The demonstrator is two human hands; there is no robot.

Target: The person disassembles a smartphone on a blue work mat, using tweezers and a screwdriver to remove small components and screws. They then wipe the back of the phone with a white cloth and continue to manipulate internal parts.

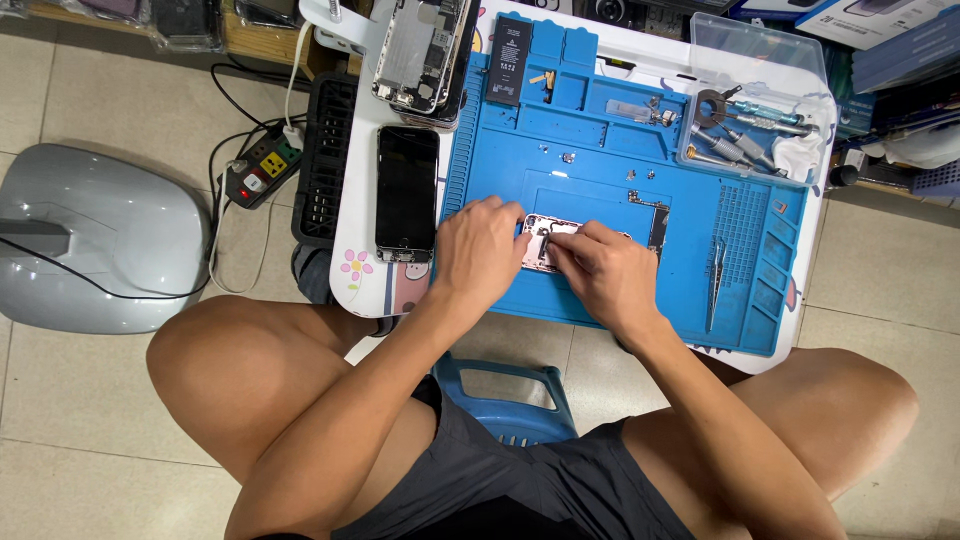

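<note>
A black smartphone [406,193] lies face up on the small white table [350,225], left of the blue repair mat [600,160]. The left hand [480,252] presses its fingers closed on the opened phone housing [548,240] at the mat's middle; the right hand [600,275] pinches at its inside. Tweezers [714,285] lie well right.
</note>
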